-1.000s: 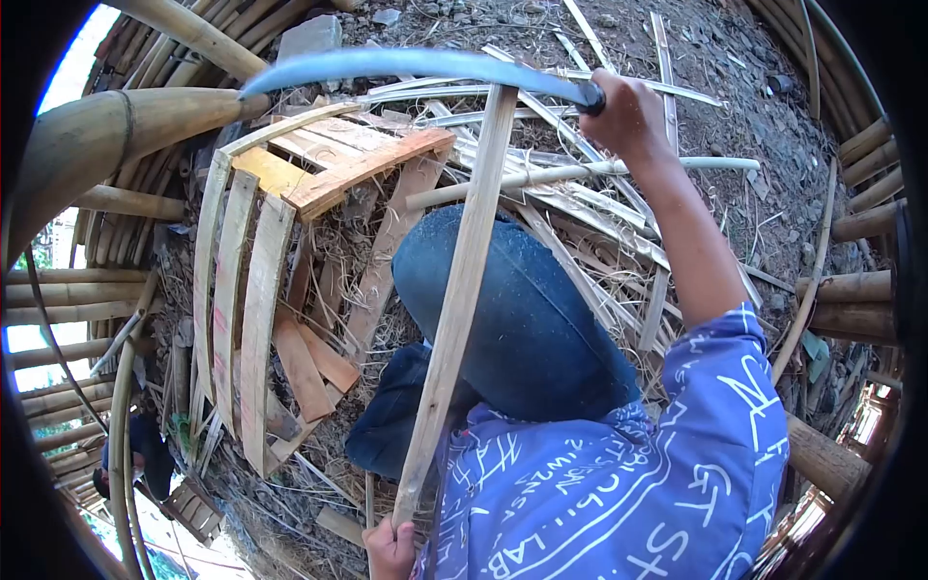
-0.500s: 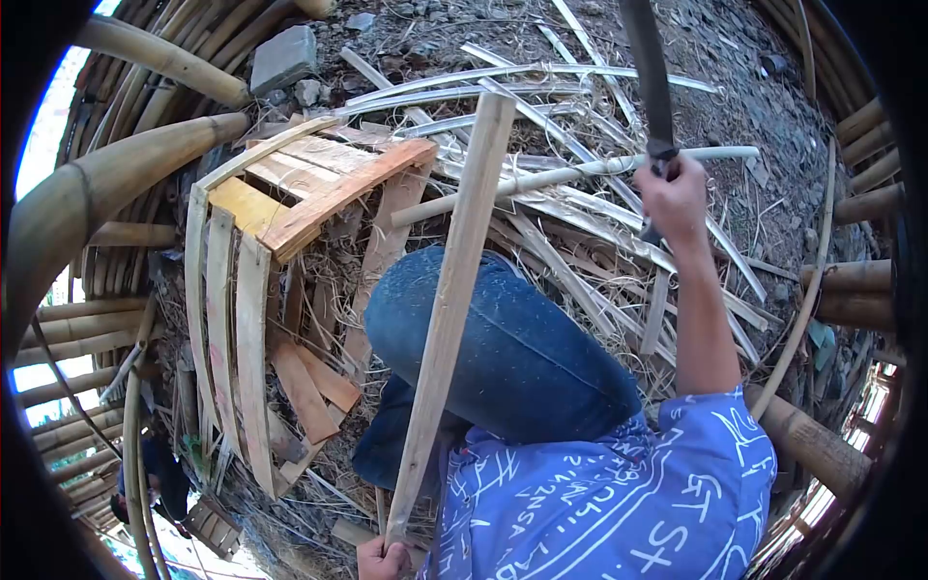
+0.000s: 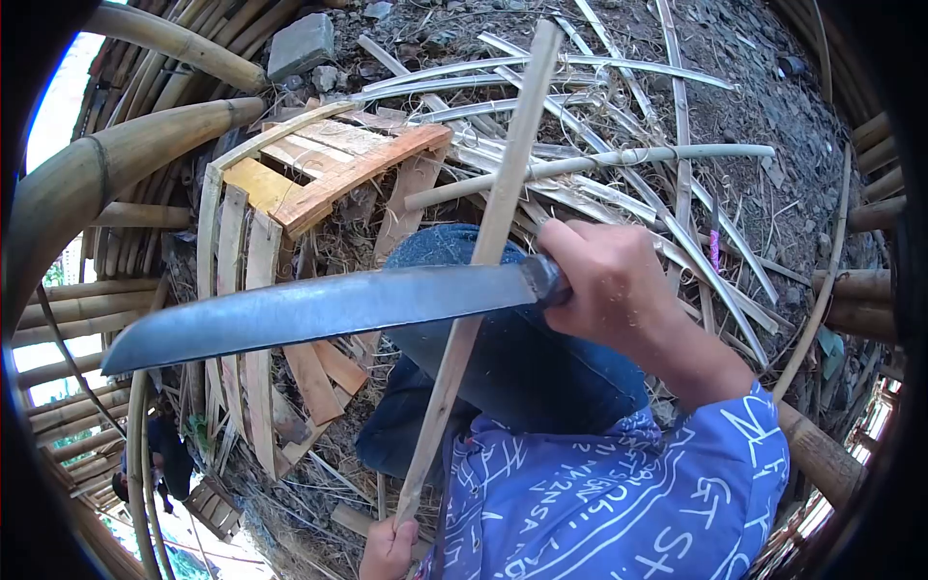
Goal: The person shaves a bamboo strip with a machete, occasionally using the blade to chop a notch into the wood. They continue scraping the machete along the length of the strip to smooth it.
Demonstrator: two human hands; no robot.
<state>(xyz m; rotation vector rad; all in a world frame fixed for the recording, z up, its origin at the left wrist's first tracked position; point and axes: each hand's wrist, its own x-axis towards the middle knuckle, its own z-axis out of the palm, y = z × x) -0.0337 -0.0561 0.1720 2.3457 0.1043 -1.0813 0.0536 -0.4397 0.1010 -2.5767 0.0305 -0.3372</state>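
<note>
My right hand (image 3: 609,290) is wrapped round the dark handle of a long machete (image 3: 329,311). Its wide blade points left and lies across the view in front of a wooden strip (image 3: 512,155); whether the two touch is unclear. At the bottom, my left hand (image 3: 389,549) grips the lower end of this strip, which slants up past my bent knee in blue jeans (image 3: 570,372). Left of the knee stands a slatted wooden crate (image 3: 261,319), partly hidden behind the blade.
Split bamboo strips (image 3: 619,198) and shavings litter the ground beyond my knee. A grey block (image 3: 301,45) lies at the upper left. Thick bamboo poles (image 3: 145,145) border the left side. Another person (image 3: 166,454) shows at the lower left.
My right hand has come down and toward the left with the machete, whose blade has swung from upright to roughly level. The strip's top has shifted right and up in view.
</note>
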